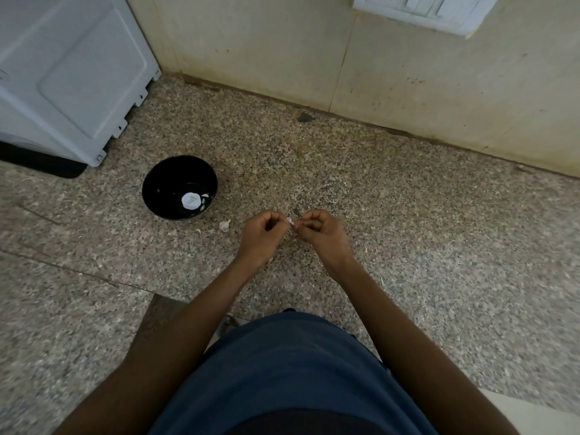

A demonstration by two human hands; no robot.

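A small pale garlic clove [290, 221] is pinched between my two hands above the speckled granite counter [408, 215]. My left hand [262, 235] has its fingers curled and holds the clove from the left. From the right, my right hand [320, 232] pinches the same clove with curled fingertips. A black bowl [163, 180] stands to the left, holding a few peeled white cloves and a white round mark at its bottom. A loose piece of garlic [224, 226] lies on the counter between the bowl and my left hand.
A white appliance [69, 73] stands at the back left on a black base. A beige tiled wall [408, 73] runs along the counter's back, with a switch plate [423, 11] at the top right. Garlic skin flakes lie scattered on the counter.
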